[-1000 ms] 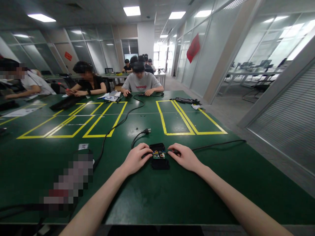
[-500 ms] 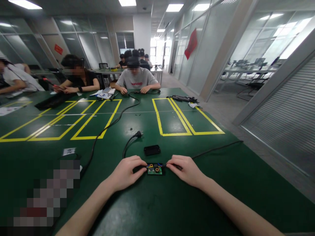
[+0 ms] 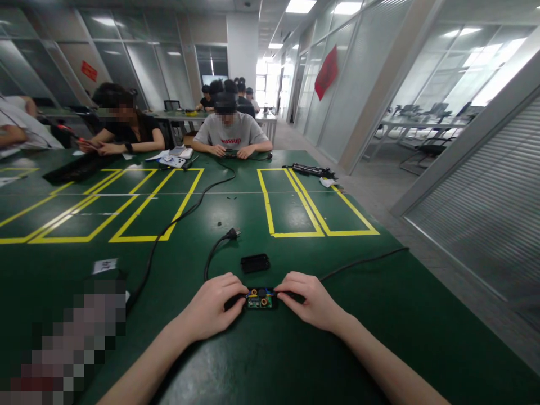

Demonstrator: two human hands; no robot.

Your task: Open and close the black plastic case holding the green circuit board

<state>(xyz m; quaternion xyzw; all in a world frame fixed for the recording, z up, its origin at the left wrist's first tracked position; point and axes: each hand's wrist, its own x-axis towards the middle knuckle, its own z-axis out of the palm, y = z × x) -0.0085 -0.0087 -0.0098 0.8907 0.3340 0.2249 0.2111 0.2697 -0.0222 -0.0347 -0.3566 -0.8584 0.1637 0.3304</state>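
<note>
A small black case holding a green circuit board lies open on the table, with copper-coloured ring coils and yellow and blue wires showing. My left hand pinches the black cable at the case's left end; the fingers partly hide it. At the other end, my right hand has thumb and fingertips closed on the second black cable, which runs off to the right. Just beyond the case rests a black cover, its hollow side up. A power plug on a curved cord lies past my left hand.
The green table carries yellow tape outlines. A long black cord crosses on the left, near a white label and a blurred-out block. A co-worker sits opposite; others sit left. A folded black tripod-like object lies far right.
My view has shifted slightly, so the table things sit a little further left. Both hands keep their pinch at the case's ends. The opposite co-worker's hands have come closer together.
</note>
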